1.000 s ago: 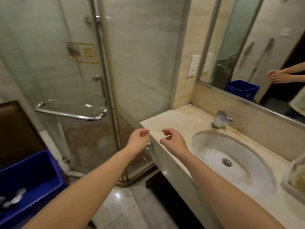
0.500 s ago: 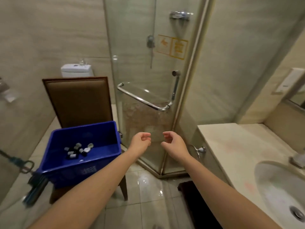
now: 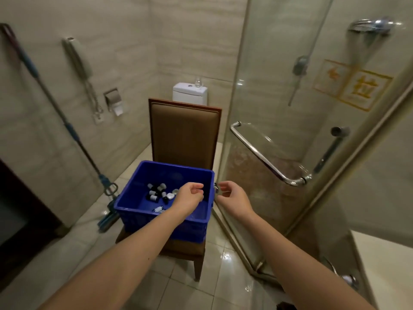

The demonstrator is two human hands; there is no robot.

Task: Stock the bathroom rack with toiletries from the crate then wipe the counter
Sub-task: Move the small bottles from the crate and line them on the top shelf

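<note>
crate [image 3: 143,211] on chair [image 3: 183,135], raised for easy reach, bottles [image 3: 157,193] at its floor | left hand [image 3: 190,198] over it, loosely curled, empty | right hand [image 3: 232,198] just right of rim, half-open, empty | counter [image 3: 384,265] near right

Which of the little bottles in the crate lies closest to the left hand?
The pale one at the right edge of the cluster in the blue crate, just left of the left hand. The dark-bodied bottles lie farther left.
</note>
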